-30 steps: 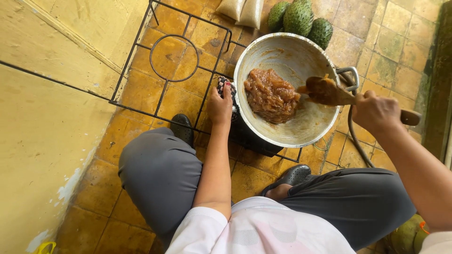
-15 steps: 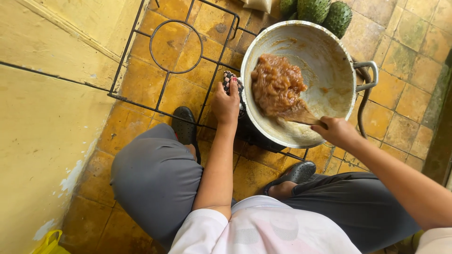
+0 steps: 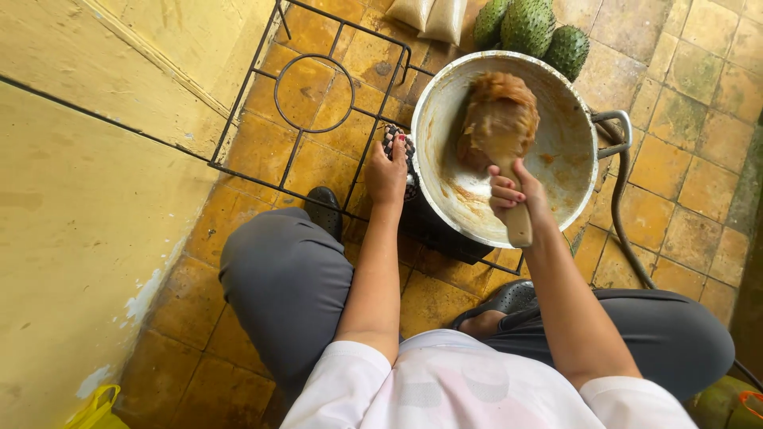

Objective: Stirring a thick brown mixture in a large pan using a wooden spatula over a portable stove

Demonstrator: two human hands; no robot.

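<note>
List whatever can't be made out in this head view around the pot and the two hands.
- Burner under the metal pot: hidden by the pot.
- What the left hand grips: covered by its fingers; only a dark edge shows.
- Spoon blade: buried in the brown paste; the right hand covers part of the wooden handle.
- Green spiky fruits: cut off by the top edge.

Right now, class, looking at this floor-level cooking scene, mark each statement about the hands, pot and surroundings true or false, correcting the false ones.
1. The right hand grips a wooden paddle. True.
2. The large round metal pot holds clear water. False: a brown paste.
3. The left hand rests by the pot's rim. True.
4. Spiky green fruits lie inside the pot. False: on the tiled floor behind it.
</note>
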